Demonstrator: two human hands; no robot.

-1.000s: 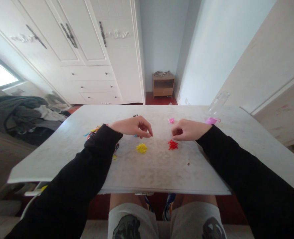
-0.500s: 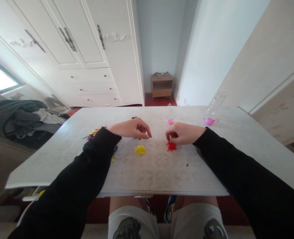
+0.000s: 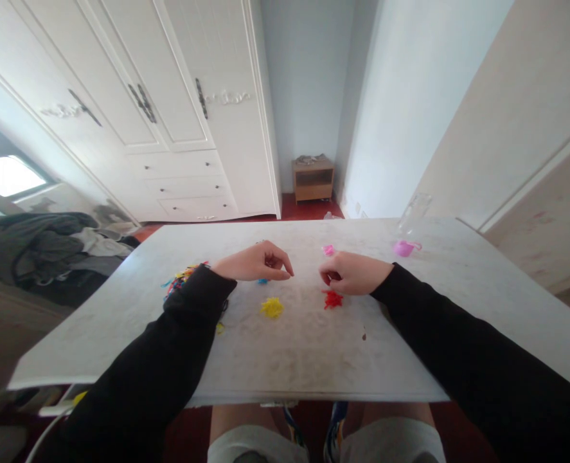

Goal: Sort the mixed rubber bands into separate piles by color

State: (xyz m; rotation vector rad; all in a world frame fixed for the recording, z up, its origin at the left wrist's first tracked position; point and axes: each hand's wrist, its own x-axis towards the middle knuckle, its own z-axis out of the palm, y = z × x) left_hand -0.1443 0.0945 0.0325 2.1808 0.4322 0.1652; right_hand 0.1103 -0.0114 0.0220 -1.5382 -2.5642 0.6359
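Observation:
My left hand [image 3: 254, 262] rests on the white table [image 3: 294, 347] with its fingers curled and thumb against fingertips in a pinch; what it holds is too small to make out. A small yellow heap of bands [image 3: 272, 307] lies just in front of it. My right hand [image 3: 351, 272] is curled over the red heap [image 3: 333, 299], fingertips touching red pieces. A mixed-colour pile [image 3: 182, 278] lies behind my left sleeve. A bit of blue [image 3: 263, 281] shows under my left hand.
A small pink heap [image 3: 329, 249] lies beyond my right hand. A clear bottle [image 3: 412, 215] and a pink cap [image 3: 403, 247] stand at the far right. Clothes [image 3: 38, 247] are piled at the left, and a white wardrobe [image 3: 169, 116] stands behind.
My right hand has shifted a little to the left, over the red heap. The left hand has barely moved. The camera has tilted slightly.

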